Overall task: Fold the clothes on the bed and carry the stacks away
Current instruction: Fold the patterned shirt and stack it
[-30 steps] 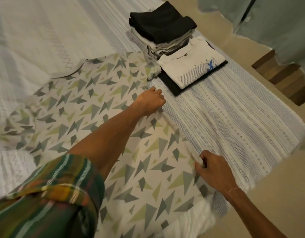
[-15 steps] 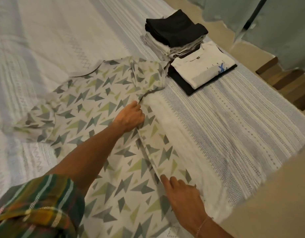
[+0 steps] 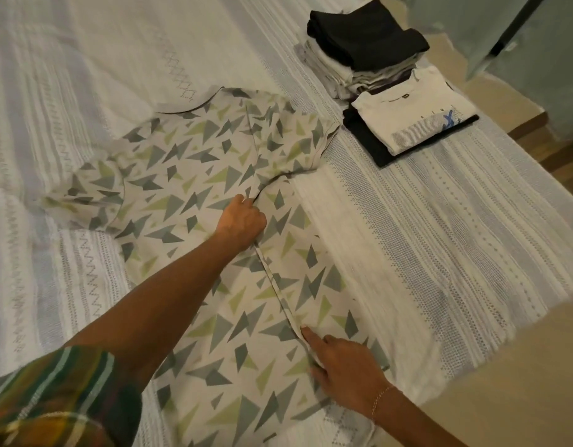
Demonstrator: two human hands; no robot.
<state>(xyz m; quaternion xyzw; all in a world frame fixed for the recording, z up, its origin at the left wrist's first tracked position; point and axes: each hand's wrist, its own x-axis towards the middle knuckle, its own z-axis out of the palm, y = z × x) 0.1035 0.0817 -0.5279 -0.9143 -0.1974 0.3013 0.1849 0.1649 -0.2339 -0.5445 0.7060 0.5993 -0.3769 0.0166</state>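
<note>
A white T-shirt with grey and green triangles lies spread on the bed, its right side folded inward along a straight edge. My left hand grips that folded edge near the sleeve, fingers curled into the cloth. My right hand holds the same edge lower down, close to the hem, with the index finger stretched along it. A tall stack of folded clothes with a black piece on top stands at the far right. In front of it lies a low stack, a white T-shirt on a black garment.
The white patterned bedspread stretches left and behind the shirt. The bed's right edge drops to a beige floor. Wooden steps and a grey-green curtain sit beyond the stacks.
Both hands carried the shirt's right side leftward and laid it over the body, so a strip of bedspread shows where it lay. The view shifted left.
</note>
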